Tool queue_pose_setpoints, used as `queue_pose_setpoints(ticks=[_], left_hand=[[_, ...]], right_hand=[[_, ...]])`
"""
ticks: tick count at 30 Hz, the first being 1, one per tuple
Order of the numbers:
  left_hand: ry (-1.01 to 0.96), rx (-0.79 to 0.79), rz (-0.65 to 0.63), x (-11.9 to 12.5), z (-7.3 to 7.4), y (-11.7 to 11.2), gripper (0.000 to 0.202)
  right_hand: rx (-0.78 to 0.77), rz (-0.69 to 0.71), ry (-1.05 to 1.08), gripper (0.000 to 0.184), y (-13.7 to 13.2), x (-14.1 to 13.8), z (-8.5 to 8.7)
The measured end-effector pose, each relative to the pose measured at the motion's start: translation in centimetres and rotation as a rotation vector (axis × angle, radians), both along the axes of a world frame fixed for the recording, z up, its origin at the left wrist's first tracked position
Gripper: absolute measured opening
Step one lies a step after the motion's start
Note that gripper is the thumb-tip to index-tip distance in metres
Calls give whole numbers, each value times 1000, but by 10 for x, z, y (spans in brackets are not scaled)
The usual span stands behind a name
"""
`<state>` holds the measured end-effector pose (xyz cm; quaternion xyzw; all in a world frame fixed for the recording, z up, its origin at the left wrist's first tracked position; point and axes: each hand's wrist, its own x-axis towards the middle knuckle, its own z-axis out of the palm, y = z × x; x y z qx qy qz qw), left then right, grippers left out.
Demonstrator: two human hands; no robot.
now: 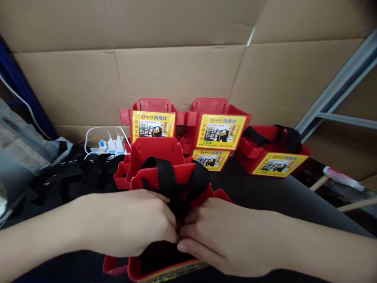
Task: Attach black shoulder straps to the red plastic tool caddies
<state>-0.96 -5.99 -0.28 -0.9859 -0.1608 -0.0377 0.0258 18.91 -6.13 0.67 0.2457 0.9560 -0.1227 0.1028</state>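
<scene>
Directly in front of me stands a red plastic tool box (135, 271) with a yellow label on its front, partly covered by my hands. A black webbing strap (166, 177) loops over its back panel and runs down between my hands. My left hand (129, 224) is closed, knuckles up, over the box opening, with its fingertips hidden. My right hand (224, 236) meets it from the other side, fingers curled in and thumb pointing left. Both hands close on the strap where its two sides come together; the exact grip is hidden.
More red tool boxes (220, 106) with yellow labels stand behind, some stacked. One at the right (256, 161) has a black strap on it. Black straps (79, 177) lie heaped at left beside a power strip with white chargers (114, 144). Cardboard (176, 74) lines the back.
</scene>
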Motion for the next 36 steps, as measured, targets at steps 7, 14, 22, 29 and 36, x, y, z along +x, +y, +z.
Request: queue_pose_setpoints(ticks=[7, 14, 22, 29, 36], left_hand=[[-384, 156, 428, -24, 15, 28, 39], [-675, 422, 220, -20, -10, 30, 11], [-413, 481, 69, -30, -12, 24, 15], [-587, 392, 38, -27, -19, 30, 8], [-586, 361, 62, -27, -21, 33, 9]], right_hand=[[-4, -5, -21, 32, 6, -9, -10], [182, -176, 183, 29, 6, -7, 0], [88, -590, 639, 27, 38, 55, -4], [-213, -717, 738, 34, 47, 34, -7], [-247, -760, 872, 21, 60, 36, 10]])
